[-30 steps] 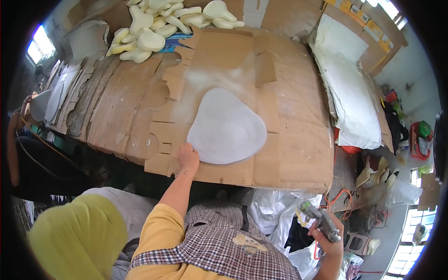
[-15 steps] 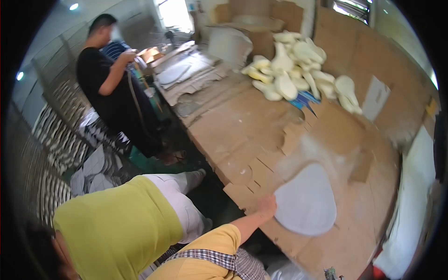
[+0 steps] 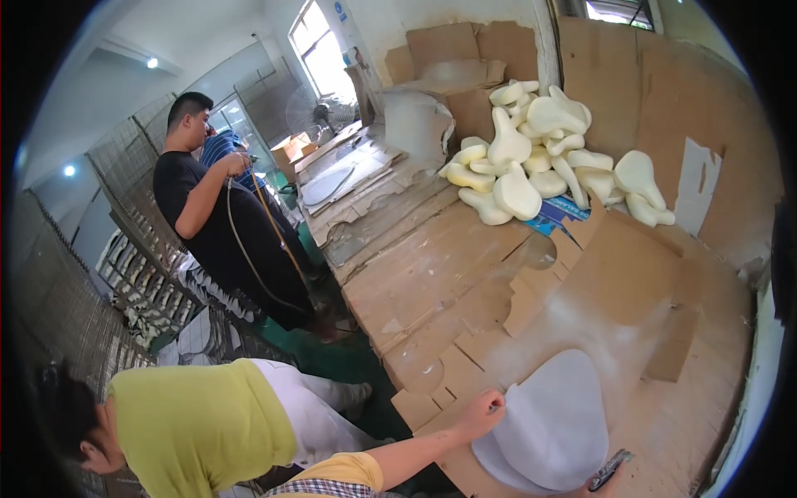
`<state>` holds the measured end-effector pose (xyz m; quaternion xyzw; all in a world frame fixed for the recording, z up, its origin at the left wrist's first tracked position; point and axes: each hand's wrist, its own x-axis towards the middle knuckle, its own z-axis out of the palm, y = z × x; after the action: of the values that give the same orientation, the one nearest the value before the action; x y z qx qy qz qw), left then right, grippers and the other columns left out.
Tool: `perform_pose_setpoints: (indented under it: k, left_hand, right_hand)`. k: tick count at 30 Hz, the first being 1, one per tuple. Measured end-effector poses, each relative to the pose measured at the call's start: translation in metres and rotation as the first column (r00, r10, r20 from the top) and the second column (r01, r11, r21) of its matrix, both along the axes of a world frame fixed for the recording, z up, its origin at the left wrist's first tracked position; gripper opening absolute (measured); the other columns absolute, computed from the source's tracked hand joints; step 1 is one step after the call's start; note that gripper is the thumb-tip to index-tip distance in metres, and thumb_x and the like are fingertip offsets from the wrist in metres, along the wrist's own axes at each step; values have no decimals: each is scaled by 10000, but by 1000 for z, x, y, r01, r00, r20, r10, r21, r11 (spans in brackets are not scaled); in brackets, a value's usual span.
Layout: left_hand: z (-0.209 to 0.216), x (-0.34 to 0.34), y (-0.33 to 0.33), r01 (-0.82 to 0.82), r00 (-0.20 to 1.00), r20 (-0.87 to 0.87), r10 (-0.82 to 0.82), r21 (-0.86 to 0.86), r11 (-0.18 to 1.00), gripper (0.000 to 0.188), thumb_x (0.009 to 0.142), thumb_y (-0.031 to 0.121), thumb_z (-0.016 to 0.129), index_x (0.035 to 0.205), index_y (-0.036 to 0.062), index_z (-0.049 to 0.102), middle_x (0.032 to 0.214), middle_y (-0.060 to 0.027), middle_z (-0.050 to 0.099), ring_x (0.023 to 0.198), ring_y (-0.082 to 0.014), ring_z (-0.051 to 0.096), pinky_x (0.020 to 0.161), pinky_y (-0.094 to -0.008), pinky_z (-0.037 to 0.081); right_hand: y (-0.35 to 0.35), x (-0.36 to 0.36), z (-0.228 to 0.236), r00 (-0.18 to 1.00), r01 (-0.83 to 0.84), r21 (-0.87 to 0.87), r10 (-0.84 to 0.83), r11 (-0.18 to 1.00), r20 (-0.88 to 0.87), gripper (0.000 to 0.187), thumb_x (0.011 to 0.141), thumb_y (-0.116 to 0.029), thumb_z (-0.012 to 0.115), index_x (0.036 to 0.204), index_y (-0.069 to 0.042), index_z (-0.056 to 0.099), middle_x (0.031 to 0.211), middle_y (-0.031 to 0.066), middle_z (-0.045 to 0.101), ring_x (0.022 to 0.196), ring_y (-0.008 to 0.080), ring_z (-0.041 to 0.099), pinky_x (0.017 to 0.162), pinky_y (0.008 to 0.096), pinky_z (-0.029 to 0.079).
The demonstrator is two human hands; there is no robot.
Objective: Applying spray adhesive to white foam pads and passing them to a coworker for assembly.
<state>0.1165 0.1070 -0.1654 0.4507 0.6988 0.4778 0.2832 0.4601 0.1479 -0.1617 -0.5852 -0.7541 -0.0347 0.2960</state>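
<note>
Two overlapping grey saddle-shaped sheets lie on the cardboard-covered table at the lower right; the upper sheet [image 3: 556, 415] covers most of the lower sheet [image 3: 491, 458]. My left hand [image 3: 477, 417] reaches in from the lower edge, its fingers pinched at the upper sheet's left edge. At the sheets' lower right corner, my right hand [image 3: 599, 490] shows only in part, cut off by the picture's edge. Its fingers are closed round a dark metallic tool [image 3: 612, 470], whose kind I cannot make out.
Cream saddle-shaped foam pads [image 3: 540, 153] are heaped at the table's far side. Torn cardboard [image 3: 440, 286] covers the table. A person in a yellow-green top [image 3: 199, 419] bends at my left; another in black [image 3: 207, 224] stands farther off holding a hose. Racks [image 3: 149, 278] line the left.
My view has shifted, so the table sits lower. The upper grey sheet now lies offset from another beneath it. My right hand and the metallic tool have come beside the sheets.
</note>
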Motion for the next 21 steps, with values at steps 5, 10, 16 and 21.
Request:
perform_pose_setpoints:
  k: [5, 10, 16, 21]
  left_hand:
    - [-58, -9, 9, 67, 950, -298, -90, -86, 994, 120, 795, 34, 573, 888, 36, 498, 964, -160, 562, 895, -329, 555, 756, -394, 454]
    - [-76, -11, 3, 91, 912, -411, -21, 153, 984, 184, 746, -12, 597, 881, 47, 488, 1033, -163, 537, 943, -360, 502, 825, -432, 423]
    - [-72, -10, 4, 102, 912, -407, -39, 133, 986, 182, 758, -6, 603, 908, 38, 510, 1014, -142, 541, 927, -343, 515, 828, -408, 429]
    - [-70, -8, 6, 92, 909, -416, -29, 132, 987, 191, 754, -15, 602, 914, 34, 512, 1043, -147, 542, 952, -338, 521, 830, -402, 432]
  right_hand:
    - [1, -32, 42, 990, -35, -155, 13, 987, -142, 585, 758, 19, 606, 1309, 108, 431, 1257, 328, 511, 1175, 443, 508, 1009, 457, 423]
    - [-2, -14, 7, 987, 15, -305, -63, 952, -149, 611, 756, -66, 644, 1310, 94, 440, 1264, 330, 499, 1186, 448, 487, 1032, 491, 390]
    - [94, 1, -37, 764, -552, 717, 604, 426, 229, 528, 750, -35, 642, 1242, 57, 472, 1074, 264, 584, 924, 384, 571, 839, 445, 460]
    - [85, 4, -45, 751, -537, 701, 645, 469, 143, 459, 699, -6, 623, 1136, 68, 501, 994, 293, 563, 910, 479, 534, 844, 515, 436]
